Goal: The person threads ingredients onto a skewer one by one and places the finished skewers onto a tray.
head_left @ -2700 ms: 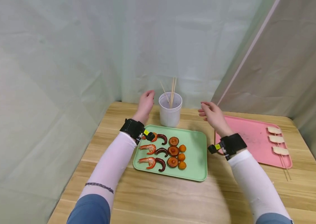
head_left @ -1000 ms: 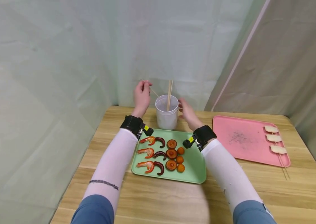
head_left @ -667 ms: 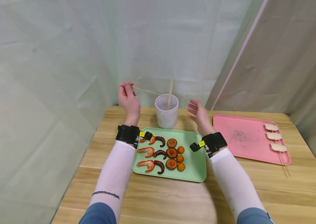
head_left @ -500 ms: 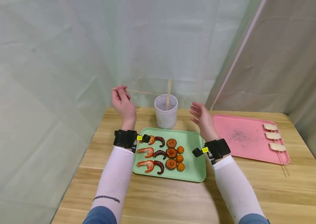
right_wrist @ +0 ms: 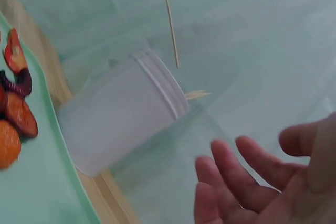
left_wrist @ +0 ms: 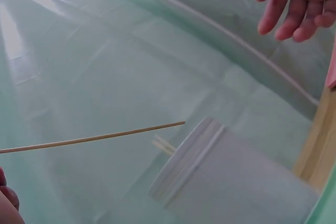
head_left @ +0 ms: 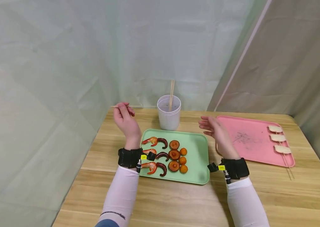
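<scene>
My left hand (head_left: 127, 123) pinches a thin wooden skewer (left_wrist: 94, 138), held nearly level left of the white bucket (head_left: 169, 118). The skewer's free end reaches toward the bucket's rim, apart from it in the left wrist view. More skewers (head_left: 172, 94) stand in the bucket. My right hand (head_left: 216, 132) hovers between the bucket and the pink tray with relaxed fingers (right_wrist: 236, 177), holding nothing. In front of the bucket lies a green tray (head_left: 197, 151) with rows of shrimp (head_left: 150, 141), octopus tentacles (head_left: 162, 156), mushroom caps (head_left: 174, 154) and orange balls (head_left: 183, 151).
On the right, a pink tray (head_left: 248, 151) bears pale slices (head_left: 277, 138) on skewers whose ends overhang its front edge. Pale curtains (head_left: 177, 47) hang close behind and beside the wooden table (head_left: 177, 201).
My left hand has drawn a skewer from the bucket, moved left and then lowered, turning the skewer level. My right hand came near the bucket, then moved back to the right.
</scene>
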`<state>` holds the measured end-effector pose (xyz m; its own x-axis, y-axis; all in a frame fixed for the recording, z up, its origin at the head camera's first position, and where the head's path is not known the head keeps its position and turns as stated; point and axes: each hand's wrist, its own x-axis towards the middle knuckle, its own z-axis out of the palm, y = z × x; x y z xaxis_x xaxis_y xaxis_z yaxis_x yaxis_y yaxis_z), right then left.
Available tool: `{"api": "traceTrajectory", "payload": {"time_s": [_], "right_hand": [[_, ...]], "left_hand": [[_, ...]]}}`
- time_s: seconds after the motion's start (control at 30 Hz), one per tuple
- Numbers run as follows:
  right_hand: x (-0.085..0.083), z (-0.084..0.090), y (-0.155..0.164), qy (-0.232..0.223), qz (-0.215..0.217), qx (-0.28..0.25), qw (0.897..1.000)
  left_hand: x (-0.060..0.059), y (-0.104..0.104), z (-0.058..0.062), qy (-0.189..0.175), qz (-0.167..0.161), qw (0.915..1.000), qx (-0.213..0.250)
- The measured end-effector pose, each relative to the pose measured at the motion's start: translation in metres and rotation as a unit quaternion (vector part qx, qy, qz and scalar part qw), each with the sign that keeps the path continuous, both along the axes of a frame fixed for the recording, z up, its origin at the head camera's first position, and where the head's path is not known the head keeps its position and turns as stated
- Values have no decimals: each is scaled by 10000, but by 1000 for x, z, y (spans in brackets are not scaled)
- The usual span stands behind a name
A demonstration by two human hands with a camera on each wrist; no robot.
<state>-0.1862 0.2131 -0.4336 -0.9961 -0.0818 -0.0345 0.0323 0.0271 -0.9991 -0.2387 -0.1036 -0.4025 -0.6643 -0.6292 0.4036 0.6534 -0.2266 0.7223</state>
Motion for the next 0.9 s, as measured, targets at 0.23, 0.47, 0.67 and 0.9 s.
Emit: {"api": "traceTrajectory", "payload": {"time_s": [0.23,0.47,0.67,0.9], "right_hand": [[14,12,4,237,453,973,9939],[26,23,5,627,1172,2015,9704],[28,21,1,609,1800,2519,9489],[29,23,-1,645,2092,2457,9443]], "left_hand": [[19,15,-14,-398,-861,9951,-275],[29,24,-18,-852,-2204,9649,-1146],[31,31,-21,-1013,-3024,9357,-1509],[35,33,-17,-1022,-3386,9182,-1784]]}}
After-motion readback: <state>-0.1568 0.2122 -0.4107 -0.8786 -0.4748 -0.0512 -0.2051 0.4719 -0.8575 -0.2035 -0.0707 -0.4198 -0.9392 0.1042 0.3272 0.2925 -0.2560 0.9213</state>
